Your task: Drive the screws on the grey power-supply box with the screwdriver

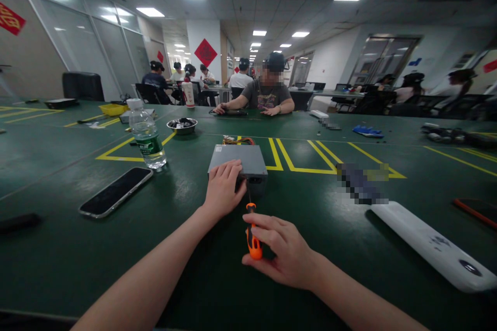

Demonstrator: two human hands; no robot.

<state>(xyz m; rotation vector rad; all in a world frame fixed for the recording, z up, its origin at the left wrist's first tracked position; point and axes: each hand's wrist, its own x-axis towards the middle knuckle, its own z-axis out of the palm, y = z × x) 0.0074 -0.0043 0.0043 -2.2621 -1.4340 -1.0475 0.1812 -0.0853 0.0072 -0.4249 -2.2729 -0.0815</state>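
- Head view: a wide green table [58,248] marked with yellow tape ran through an open office, with a person [267,94] seated at its far side.
- The left hand [223,189] lay flat with its fingers spread on the near left corner of a grey power supply unit [252,161], which sat mid-table, straight ahead.
- The right hand [285,256] was closed around an orange-handled screwdriver [254,249], just short of the unit.
- The tool's long axis ran away from the body, its tip at the unit's near face; whether it touched could not be told.
- A phone [115,191] and a water bottle [147,137] lay to the left.

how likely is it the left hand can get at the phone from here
Probably yes: the left hand rests on the box, and only bare table lies between it and the phone; the bottle stands further back.
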